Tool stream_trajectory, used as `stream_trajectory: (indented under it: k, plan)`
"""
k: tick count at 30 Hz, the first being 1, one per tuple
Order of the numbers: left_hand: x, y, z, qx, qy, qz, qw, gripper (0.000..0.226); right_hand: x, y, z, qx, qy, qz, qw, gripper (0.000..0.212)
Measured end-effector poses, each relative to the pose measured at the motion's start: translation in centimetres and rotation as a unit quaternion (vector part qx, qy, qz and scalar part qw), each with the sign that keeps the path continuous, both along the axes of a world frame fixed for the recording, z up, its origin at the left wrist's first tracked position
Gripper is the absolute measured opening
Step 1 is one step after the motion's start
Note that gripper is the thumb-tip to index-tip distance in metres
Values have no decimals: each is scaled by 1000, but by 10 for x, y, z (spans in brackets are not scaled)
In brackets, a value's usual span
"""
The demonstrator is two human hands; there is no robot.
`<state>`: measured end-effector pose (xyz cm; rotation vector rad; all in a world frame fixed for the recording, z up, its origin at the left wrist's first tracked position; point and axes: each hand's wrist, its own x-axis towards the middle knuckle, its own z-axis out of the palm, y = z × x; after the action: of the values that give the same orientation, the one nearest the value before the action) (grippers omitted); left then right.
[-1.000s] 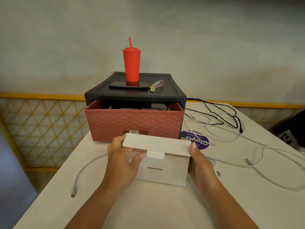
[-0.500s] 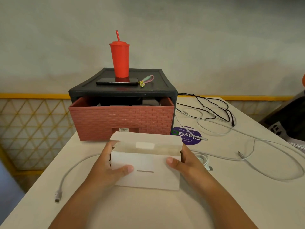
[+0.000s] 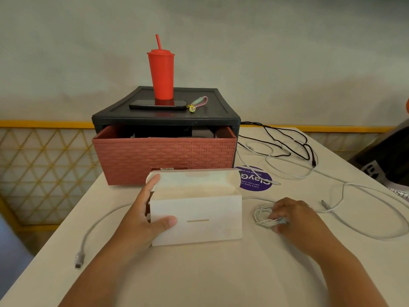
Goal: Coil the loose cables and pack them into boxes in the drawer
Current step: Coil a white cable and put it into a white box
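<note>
left hand holds box; right hand grips, half hides coiled cable

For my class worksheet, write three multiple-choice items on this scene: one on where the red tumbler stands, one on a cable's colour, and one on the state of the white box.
1. Where does the red tumbler stand?
A) on the floor
B) on top of the black drawer unit
C) on a chair

2. What colour is the coiled cable under the right hand?
A) white
B) black
C) red

3. The white box held by the left hand has its lid:
A) taped shut
B) missing
C) open, standing up at the back

Answers:
1 B: the tumbler stands on the unit's top, just behind the phone.
2 A: the loops at the fingers are white.
3 C: the flap is raised and the inside of the box shows.
</note>
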<state>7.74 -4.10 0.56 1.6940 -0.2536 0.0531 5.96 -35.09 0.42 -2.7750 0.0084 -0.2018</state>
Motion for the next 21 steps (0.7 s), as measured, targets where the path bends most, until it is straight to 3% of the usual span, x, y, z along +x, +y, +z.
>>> stream_trajectory:
  k: [4, 7, 10, 13, 17, 21]
  plan:
    - [0, 2, -2, 6, -6, 2, 1000, 85, -1, 3, 3, -1, -65, -3, 998, 22]
    - [-1, 1, -3, 24, -9, 12, 1000, 87, -6, 10, 11, 129, -166, 5, 978, 20]
    - [-3, -5, -2, 31, -14, 28, 999, 89, -14, 20, 25, 277, -236, 30, 931, 31]
    - [-6, -14, -2, 71, -41, 31, 996, 93, -19, 37, 33, 336, -286, 79, 894, 44]
    - [-12, -26, -7, 142, -87, -5, 986, 97, -16, 54, 28, 262, -326, 112, 901, 22]
    - [-14, -29, -8, 187, -110, -17, 976, 100, -15, 54, 25, 199, -376, 111, 898, 23]
